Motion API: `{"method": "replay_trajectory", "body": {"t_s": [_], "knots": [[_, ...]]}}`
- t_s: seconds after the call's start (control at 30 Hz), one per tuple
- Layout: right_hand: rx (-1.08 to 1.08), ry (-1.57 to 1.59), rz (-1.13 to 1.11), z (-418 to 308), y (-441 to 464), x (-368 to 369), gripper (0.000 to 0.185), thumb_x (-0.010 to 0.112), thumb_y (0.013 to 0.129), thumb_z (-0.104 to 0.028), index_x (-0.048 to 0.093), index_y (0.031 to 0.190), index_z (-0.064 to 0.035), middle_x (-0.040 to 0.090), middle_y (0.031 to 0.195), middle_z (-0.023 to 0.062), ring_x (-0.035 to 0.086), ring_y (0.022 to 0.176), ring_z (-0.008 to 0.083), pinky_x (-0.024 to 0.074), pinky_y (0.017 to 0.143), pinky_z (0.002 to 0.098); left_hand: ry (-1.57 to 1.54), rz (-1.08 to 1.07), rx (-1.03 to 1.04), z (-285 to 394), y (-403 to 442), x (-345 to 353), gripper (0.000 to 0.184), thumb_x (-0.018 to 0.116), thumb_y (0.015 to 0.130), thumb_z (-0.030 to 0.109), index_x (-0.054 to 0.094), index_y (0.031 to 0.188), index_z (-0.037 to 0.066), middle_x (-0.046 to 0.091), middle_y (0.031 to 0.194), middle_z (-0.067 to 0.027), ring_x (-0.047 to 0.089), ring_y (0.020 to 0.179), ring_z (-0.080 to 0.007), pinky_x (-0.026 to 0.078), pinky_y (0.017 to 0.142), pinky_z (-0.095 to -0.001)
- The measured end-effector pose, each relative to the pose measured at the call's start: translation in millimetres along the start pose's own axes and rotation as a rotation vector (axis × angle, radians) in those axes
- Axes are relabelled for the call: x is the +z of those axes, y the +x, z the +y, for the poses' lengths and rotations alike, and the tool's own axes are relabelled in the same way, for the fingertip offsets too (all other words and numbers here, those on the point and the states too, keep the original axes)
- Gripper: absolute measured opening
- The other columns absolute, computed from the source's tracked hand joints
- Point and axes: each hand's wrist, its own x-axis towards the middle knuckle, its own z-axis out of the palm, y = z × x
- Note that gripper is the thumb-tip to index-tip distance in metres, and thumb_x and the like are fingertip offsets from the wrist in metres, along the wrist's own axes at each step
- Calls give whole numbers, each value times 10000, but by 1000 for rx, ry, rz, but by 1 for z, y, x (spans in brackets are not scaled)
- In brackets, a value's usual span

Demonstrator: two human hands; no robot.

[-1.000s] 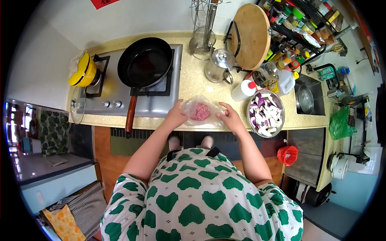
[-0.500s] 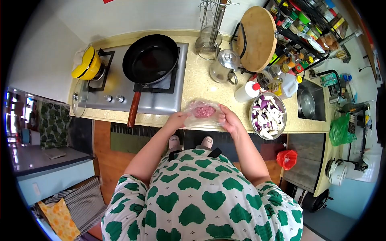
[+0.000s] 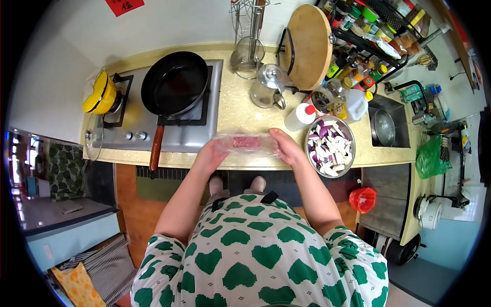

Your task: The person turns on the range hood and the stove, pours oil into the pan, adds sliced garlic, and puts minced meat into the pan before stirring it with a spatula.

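A clear plastic bag (image 3: 261, 148) with pink minced meat (image 3: 245, 142) inside is stretched between my two hands, just over the counter's front edge. My left hand (image 3: 210, 155) grips the bag's left end. At its right end, my right hand (image 3: 286, 147) pinches the plastic between thumb and fingers. Just right of my right hand is a metal bowl (image 3: 353, 148) full of cut purple-and-white eggplant (image 3: 331, 146). A white bottle with a red cap (image 3: 299, 118) stands behind the bowl's left side.
A black frying pan (image 3: 175, 84) rests on the stove (image 3: 169, 138), its handle over the front edge. A yellow pot (image 3: 101, 94) and glass lid (image 3: 93, 137) are at left. Behind are a glass pitcher (image 3: 267, 89) and round board (image 3: 308, 46); a sink (image 3: 401, 117) is at right.
The bag has been pulled out wider between my hands, and the meat has changed from a rounded clump to a flatter, oblong shape. The camera view has also shifted.
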Motion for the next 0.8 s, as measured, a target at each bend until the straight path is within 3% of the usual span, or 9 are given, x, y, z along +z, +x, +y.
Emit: {"method": "replay_trajectory", "body": {"t_s": [0.13,0.27,0.37,0.47,0.57,0.67,0.8], "knots": [[10,-358,90,9,5,-9,276,629,980,-306,604,1170,-108,604,912,-27,482,695,83,414,607,231,286,170,-29,-11,5,1,179,559,1002,208,598,1118,77,664,1118,-85,644,1075,-217,593,893,-397],[57,-749,-4,5,7,-21,404,633,994,-330,581,1303,-75,627,962,-18,480,673,70,417,602,218,474,72,-36,-2,-20,34,284,596,999,272,595,1206,78,664,1168,-68,656,1068,-204,606,850,-365],[180,-815,-109,5,18,-34,408,594,1019,-329,571,1326,-62,650,1003,12,583,780,108,495,714,241,482,12,-117,4,-15,29,379,583,1014,361,586,1265,78,658,1217,-71,664,1071,-204,594,880,-359],[150,-150,-107,17,21,-27,396,526,1048,-335,577,1263,-7,671,1160,126,653,1001,210,525,913,339,506,2,-89,-4,-1,11,465,529,1029,454,579,1290,72,652,1243,-87,667,1077,-201,578,909,-343],[287,305,-187,16,27,-17,420,440,1083,-318,534,1275,44,625,1243,207,627,1147,291,478,1060,406,468,4,-82,-12,6,-2,512,469,1041,501,580,1281,63,653,1233,-105,666,1077,-195,568,919,-329],[255,576,-99,33,39,-14,421,413,1087,-322,526,1236,55,591,1258,250,595,1191,328,429,1120,455,403,28,-75,-28,10,-10,531,439,1045,519,577,1270,58,664,1196,-109,670,1064,-196,574,895,-324],[242,525,-156,39,48,-16,353,423,1087,-318,545,1144,8,631,1090,180,635,997,279,533,930,405,313,97,-78,-45,11,-16,545,426,1040,538,573,1264,63,673,1157,-91,678,1037,-201,596,821,-318]]}}
